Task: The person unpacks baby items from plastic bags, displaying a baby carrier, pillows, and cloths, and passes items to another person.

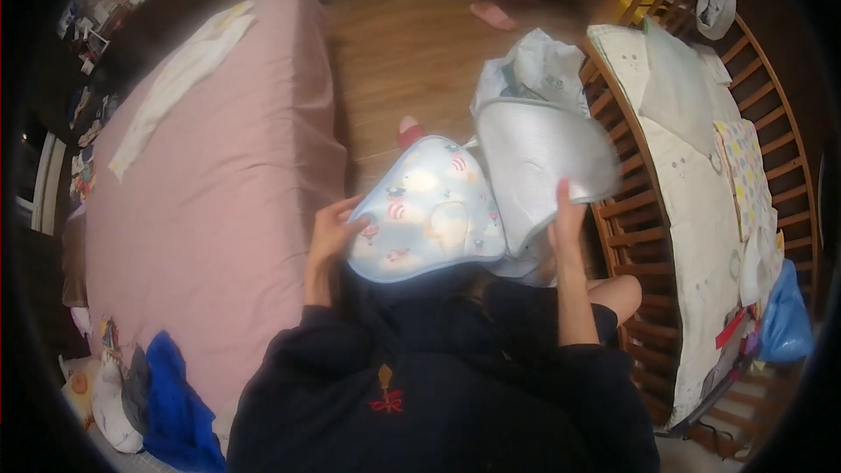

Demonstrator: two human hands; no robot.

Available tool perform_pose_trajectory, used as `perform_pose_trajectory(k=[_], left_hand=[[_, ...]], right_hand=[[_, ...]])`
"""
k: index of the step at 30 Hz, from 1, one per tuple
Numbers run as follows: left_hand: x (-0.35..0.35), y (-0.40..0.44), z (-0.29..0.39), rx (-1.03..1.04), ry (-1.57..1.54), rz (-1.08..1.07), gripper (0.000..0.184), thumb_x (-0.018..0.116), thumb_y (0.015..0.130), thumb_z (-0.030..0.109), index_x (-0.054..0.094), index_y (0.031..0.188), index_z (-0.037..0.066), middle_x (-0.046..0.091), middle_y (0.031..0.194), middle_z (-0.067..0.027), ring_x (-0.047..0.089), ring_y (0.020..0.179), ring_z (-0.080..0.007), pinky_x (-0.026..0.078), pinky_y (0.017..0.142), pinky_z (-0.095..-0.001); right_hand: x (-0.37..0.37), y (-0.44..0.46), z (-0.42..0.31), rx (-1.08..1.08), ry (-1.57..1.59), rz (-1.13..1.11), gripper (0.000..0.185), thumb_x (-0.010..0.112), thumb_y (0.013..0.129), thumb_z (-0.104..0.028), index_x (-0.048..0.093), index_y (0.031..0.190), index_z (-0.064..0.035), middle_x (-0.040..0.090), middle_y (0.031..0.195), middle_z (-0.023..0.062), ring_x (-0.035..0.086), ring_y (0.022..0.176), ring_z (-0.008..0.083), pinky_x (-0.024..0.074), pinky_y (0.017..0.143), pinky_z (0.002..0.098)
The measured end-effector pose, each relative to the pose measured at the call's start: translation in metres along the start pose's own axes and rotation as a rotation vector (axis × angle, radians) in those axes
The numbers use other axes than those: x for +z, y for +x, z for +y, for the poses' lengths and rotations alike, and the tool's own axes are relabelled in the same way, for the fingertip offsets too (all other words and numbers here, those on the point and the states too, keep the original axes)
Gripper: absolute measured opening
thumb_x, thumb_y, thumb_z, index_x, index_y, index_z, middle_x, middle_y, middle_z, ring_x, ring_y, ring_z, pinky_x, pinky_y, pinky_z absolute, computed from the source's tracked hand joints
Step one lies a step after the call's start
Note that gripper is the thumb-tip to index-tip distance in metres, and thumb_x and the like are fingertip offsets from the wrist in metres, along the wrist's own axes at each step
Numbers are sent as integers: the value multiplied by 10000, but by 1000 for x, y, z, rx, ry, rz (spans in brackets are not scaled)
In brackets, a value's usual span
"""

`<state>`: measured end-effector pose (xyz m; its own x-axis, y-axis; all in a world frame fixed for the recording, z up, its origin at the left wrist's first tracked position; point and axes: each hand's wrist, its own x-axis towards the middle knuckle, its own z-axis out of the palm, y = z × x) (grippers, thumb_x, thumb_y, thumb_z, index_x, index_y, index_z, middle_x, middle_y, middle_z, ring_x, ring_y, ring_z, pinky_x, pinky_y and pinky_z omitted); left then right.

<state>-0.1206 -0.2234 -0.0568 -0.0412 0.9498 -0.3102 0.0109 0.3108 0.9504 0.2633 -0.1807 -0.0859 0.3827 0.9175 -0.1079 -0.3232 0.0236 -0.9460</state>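
Observation:
My left hand (329, 238) is closed on the left edge of a light-blue baby pillow (416, 215) printed with small balloon-like figures, its thumb on top. A round dip shows near the pillow's middle. My right hand (568, 215) grips the lower edge of a grey-white baby pillow (539, 149) of similar shape, thumb over its face. The two pillows are side by side above my lap, their edges meeting or overlapping. Behind the grey-white one stands a crumpled whitish plastic bag (547, 66), partly hidden by it.
To the left is a bed with a pink cover (219, 149) and a white cloth (184, 79) on it. A wooden crib (626, 210) with a pale mat (692, 254) stands right. Past the wooden floor (394, 44), another person's slippered foot (493, 16) shows.

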Motion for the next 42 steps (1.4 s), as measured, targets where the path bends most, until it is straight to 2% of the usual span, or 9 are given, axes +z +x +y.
perform_pose_trajectory(k=[2, 4, 8, 11, 13, 21, 27, 37, 42], left_hand=[[-1, -1, -4, -12, -28, 23, 352, 637, 817, -29, 578, 1157, -98, 676, 904, -146, 649, 716, -152, 526, 628, -261], [1, -3, -2, -45, 20, 70, 212, 651, 815, 13, 639, 1002, -87, 674, 821, -119, 635, 675, -136, 508, 587, -252], [0, 4, -14, -2, 80, 78, 148, 655, 830, 50, 633, 914, -70, 666, 797, -119, 627, 660, -130, 491, 560, -247], [0, 8, -24, 60, 82, 67, 128, 649, 857, 80, 622, 874, -44, 647, 760, -83, 598, 627, -104, 470, 539, -233], [-3, 11, -29, 134, 164, 94, 151, 635, 890, 115, 611, 812, -13, 629, 717, -46, 566, 592, -76, 452, 521, -217], [-11, 6, -37, 48, 80, 197, 206, 617, 895, 145, 626, 807, -41, 622, 699, -61, 554, 571, -89, 424, 498, -230], [-24, 14, -59, 45, 74, 76, 151, 615, 892, 110, 633, 863, -37, 641, 739, -62, 579, 611, -92, 448, 542, -223], [-30, 6, -62, 8, 34, -61, 165, 632, 880, 87, 639, 962, -56, 680, 813, -105, 631, 670, -116, 490, 584, -226], [-28, 3, -62, 29, 18, -5, 127, 609, 897, 92, 625, 875, -32, 656, 750, -77, 604, 630, -100, 472, 554, -222]], right_hand=[[-16, -2, -20, 89, 155, 90, 534, 525, 962, -175, 288, 1378, 62, 424, 1353, 159, 473, 1198, 279, 388, 1037, 384], [-37, 0, -19, 30, 200, 39, 530, 554, 947, -204, 330, 1365, 33, 445, 1335, 175, 471, 1204, 303, 411, 1031, 424], [-55, -9, -27, 71, 338, 133, 562, 549, 951, -251, 317, 1379, 28, 428, 1365, 170, 446, 1238, 302, 391, 1049, 424], [-62, -12, -24, 141, 474, 20, 573, 431, 986, -357, 296, 1400, 14, 401, 1405, 134, 383, 1293, 274, 317, 1093, 410], [-64, -12, -23, 143, 495, -6, 579, 425, 987, -368, 290, 1402, 12, 396, 1408, 136, 378, 1297, 276, 315, 1094, 411], [-50, -19, -38, 121, 497, -15, 600, 432, 983, -382, 264, 1413, 3, 375, 1418, 134, 381, 1292, 275, 315, 1093, 411], [-39, -21, -47, 31, 489, -4, 569, 439, 992, -345, 266, 1413, -3, 385, 1408, 124, 379, 1290, 270, 330, 1083, 405], [-41, -21, -51, 99, 581, -58, 557, 435, 988, -383, 315, 1400, -27, 420, 1382, 103, 415, 1251, 251, 343, 1067, 393], [-36, -22, -53, 78, 581, -70, 549, 428, 993, -372, 314, 1399, -21, 420, 1383, 104, 415, 1251, 250, 342, 1066, 389]])
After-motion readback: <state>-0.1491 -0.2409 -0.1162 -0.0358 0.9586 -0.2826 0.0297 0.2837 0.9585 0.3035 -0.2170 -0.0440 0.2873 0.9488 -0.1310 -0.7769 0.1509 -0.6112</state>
